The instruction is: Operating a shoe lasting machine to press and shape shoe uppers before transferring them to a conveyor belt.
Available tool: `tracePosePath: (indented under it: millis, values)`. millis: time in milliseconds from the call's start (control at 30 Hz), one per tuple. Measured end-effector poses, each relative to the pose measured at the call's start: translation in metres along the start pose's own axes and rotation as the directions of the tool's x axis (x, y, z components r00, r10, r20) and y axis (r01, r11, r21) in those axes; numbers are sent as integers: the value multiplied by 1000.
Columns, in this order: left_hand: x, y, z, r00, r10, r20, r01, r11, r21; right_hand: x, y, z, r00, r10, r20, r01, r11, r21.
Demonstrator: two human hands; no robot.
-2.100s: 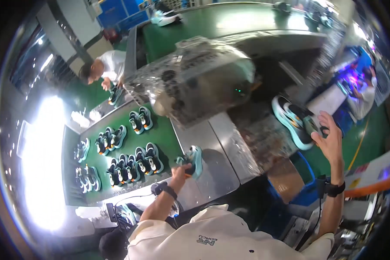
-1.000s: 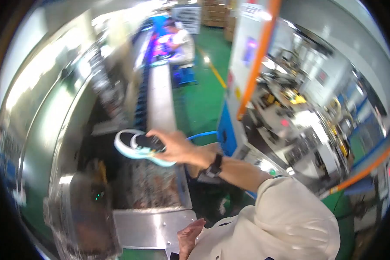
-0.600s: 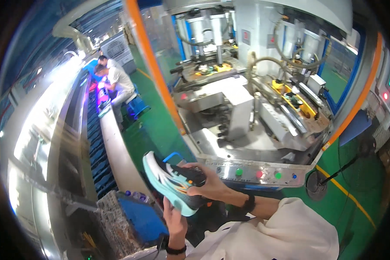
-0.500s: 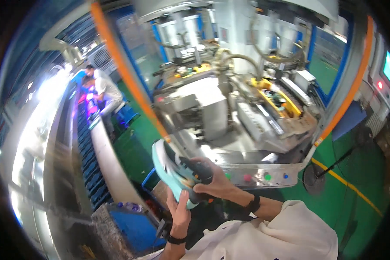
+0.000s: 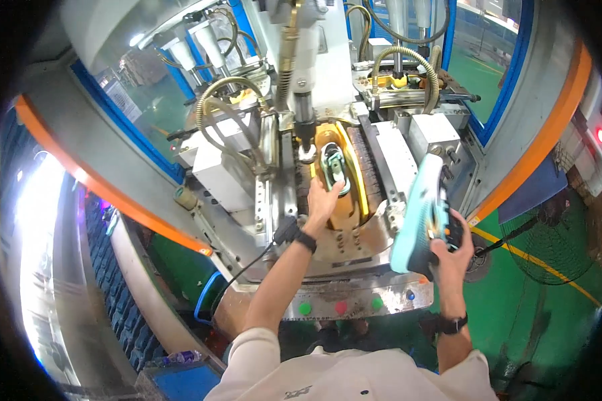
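Note:
My left hand (image 5: 324,201) reaches into a sole-pressing machine (image 5: 328,100) and grips the heel of a shoe (image 5: 333,166) lying in the yellow mould bed (image 5: 354,194) under the press head. My right hand (image 5: 451,248) holds a second shoe (image 5: 421,215) with a teal sole upright, to the right of the machine bed. Both wrists wear dark bands.
A front panel with green and red push buttons (image 5: 341,308) runs below the bed. Hoses (image 5: 227,100) arch over the machine. An orange frame (image 5: 114,194) borders it. A fan (image 5: 548,237) stands on the green floor at right. A conveyor (image 5: 114,301) lies left.
I have turned from the conveyor to face the machine. My left hand has gone from the carried shoe to the shoe in the mould, while my right hand keeps the teal-soled shoe.

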State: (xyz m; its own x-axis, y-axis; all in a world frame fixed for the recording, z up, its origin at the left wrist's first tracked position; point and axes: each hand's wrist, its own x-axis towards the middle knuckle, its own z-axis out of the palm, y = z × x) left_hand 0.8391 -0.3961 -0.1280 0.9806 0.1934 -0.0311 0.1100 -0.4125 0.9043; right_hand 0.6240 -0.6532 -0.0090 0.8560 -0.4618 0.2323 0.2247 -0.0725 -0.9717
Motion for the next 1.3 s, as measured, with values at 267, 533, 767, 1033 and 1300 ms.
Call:
tracePosePath:
  millis: [267, 533, 767, 1033, 1300]
  values:
    - [87, 6, 77, 982, -155, -109, 184, 913, 364, 32, 1, -69, 961, -11, -276, -73, 954, -291]
    - [-2, 6, -23, 880, -235, 412, 472, 510, -719, 196, 18, 39, 996, -20, 92, 66, 849, -524]
    - [-184, 22, -182, 867, -353, 351, 493, 514, -702, 227, 85, 264, 822, 443, 357, 72, 542, -837]
    - [-337, -13, -255, 771, -560, -303, 137, 611, -779, 180, 202, 328, 966, 43, 255, 215, 419, -882]
    - [-455, -45, -216, 514, -742, -429, -66, 465, -883, -26, 88, 250, 643, -312, 699, 558, 816, -149]
